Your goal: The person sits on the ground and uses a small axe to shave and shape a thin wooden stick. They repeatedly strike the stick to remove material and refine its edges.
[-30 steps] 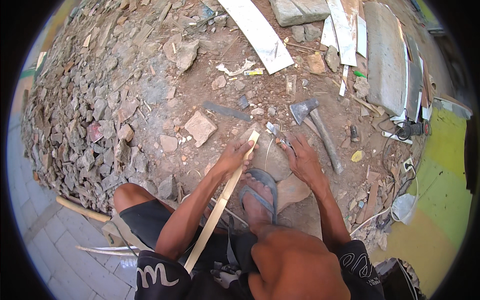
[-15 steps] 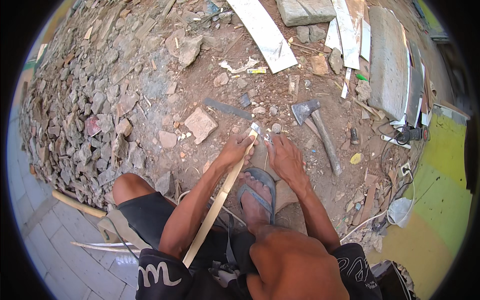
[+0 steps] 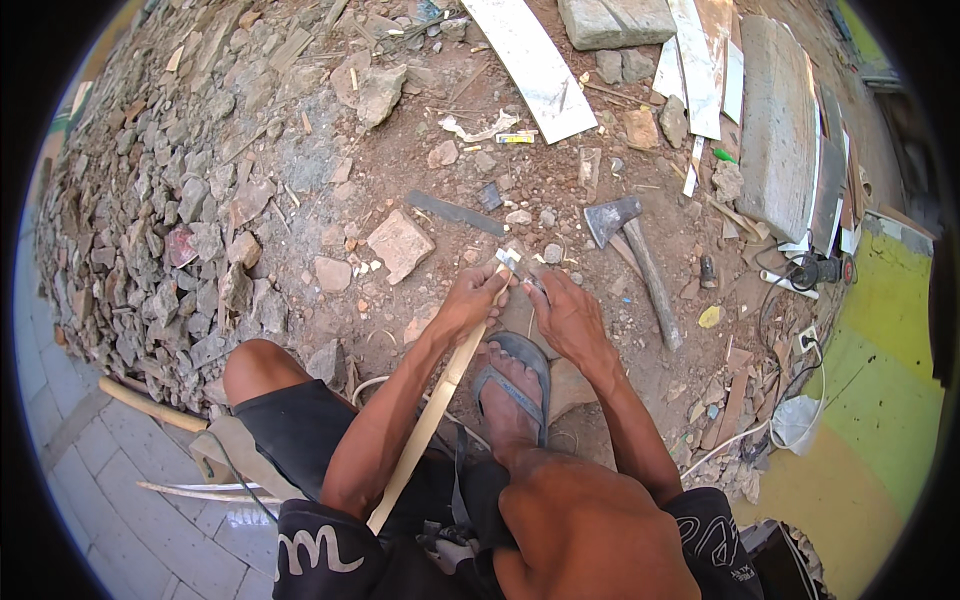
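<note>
My left hand (image 3: 474, 300) is closed round a long, pale strip of bamboo or wood (image 3: 425, 425), just below its upper end. The strip slants down past my left forearm to my lap. In my right hand (image 3: 570, 315) is a small metal blade (image 3: 524, 268), pinched at the fingers; its handle is hidden by them. The blade meets the strip's whitish upper end, right beside my left fingertips. Beneath both hands lies bare ground, and my sandalled foot (image 3: 512, 390) rests just nearer.
A hatchet (image 3: 655, 280) with a wooden handle lies to the right. A dark flat metal bar (image 3: 455, 213) and a broken brick (image 3: 400, 245) are ahead. Rubble (image 3: 190, 230) covers the left; white boards (image 3: 535, 75) lie at the back. A power tool (image 3: 822, 270) and a cable sit far right.
The blade in my right hand has moved slightly left, onto the strip's upper end. My left hand keeps its grip on the strip, almost unmoved.
</note>
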`<state>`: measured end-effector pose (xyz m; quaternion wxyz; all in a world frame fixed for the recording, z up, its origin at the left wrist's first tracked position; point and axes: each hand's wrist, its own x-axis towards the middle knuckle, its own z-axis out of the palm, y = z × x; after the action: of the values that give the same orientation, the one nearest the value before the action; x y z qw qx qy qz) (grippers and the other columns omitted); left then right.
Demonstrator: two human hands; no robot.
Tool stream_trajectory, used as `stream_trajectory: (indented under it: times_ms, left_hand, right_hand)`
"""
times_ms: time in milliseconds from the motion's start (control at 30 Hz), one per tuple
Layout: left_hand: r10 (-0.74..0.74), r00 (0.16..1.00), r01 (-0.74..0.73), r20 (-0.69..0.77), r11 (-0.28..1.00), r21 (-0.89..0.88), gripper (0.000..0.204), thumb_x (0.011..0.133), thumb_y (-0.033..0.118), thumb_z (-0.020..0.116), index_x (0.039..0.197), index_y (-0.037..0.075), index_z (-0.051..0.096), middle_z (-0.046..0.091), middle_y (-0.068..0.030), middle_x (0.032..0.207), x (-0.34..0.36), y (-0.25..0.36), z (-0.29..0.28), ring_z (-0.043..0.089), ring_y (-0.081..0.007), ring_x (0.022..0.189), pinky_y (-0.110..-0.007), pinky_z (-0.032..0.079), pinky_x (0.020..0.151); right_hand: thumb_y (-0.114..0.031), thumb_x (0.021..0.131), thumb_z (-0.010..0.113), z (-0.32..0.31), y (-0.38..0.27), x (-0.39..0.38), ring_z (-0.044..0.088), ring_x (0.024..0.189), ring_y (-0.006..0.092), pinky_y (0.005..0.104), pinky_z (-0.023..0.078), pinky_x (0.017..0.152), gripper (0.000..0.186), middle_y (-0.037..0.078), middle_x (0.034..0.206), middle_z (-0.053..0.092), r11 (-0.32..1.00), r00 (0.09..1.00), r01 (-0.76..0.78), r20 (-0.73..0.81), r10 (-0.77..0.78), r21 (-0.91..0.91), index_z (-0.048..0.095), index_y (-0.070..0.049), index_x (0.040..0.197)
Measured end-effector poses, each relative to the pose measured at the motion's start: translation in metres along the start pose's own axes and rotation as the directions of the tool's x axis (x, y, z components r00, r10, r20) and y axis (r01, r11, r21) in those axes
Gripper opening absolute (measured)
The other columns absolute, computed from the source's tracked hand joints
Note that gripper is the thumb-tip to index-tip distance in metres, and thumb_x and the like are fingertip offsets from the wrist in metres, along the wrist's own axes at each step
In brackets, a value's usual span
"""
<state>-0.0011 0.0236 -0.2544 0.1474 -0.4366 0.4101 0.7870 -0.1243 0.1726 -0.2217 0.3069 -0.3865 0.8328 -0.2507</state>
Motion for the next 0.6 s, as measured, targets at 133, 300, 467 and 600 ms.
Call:
stream_trajectory:
  times_ms: [133,300,467,600]
  left_hand:
    - [0.042,0.999,-0.041,0.023,0.997,-0.071,0.024,0.112,0.028,0.053,0.109,0.007,0.064,0.053,0.0044,0.075,-0.013,0.011,0.002,0.043,-0.0025,0.057,-0.019,0.037,0.047]
    - [0.122,0.992,-0.114,0.040,0.979,-0.167,0.021,0.111,0.027,0.056,0.116,0.007,0.060,0.053,0.0038,0.075,-0.053,0.053,0.007,0.041,-0.0012,0.057,-0.017,0.034,0.047]
    - [0.251,0.968,-0.250,-0.005,0.961,-0.116,0.027,0.112,0.027,0.054,0.122,0.003,0.060,0.054,0.0033,0.074,-0.091,0.091,0.016,0.045,-0.0026,0.058,-0.019,0.038,0.049]
    - [0.300,0.954,-0.300,-0.004,0.953,-0.038,0.028,0.112,0.027,0.054,0.124,0.003,0.059,0.056,0.0021,0.076,-0.112,0.107,0.021,0.047,-0.0028,0.059,-0.019,0.040,0.049]
  right_hand:
    - [-0.021,0.103,0.065,-0.006,-0.008,-0.001,0.070,0.084,0.0351,0.0440,0.054,0.074,0.031,0.019,0.103,0.070,0.993,0.995,0.047,-0.088,-0.038,0.108,0.065,-0.001,0.127]
    - [-0.020,0.099,0.070,-0.048,-0.039,-0.001,0.071,0.101,0.0365,0.0424,0.054,0.088,0.033,0.021,0.112,0.072,0.908,1.000,-0.005,-0.007,0.009,0.419,0.068,-0.001,0.126]
    - [-0.007,0.097,0.075,-0.068,-0.057,0.001,0.058,0.077,0.0083,0.0249,0.048,0.067,0.030,0.006,0.093,0.067,0.879,0.980,0.188,-0.144,-0.138,0.438,0.066,0.001,0.124]
    - [0.000,0.093,0.078,-0.075,-0.064,-0.001,0.057,0.078,0.0065,0.0238,0.049,0.068,0.035,0.003,0.090,0.065,0.789,0.991,0.122,-0.111,-0.069,0.602,0.062,0.000,0.124]
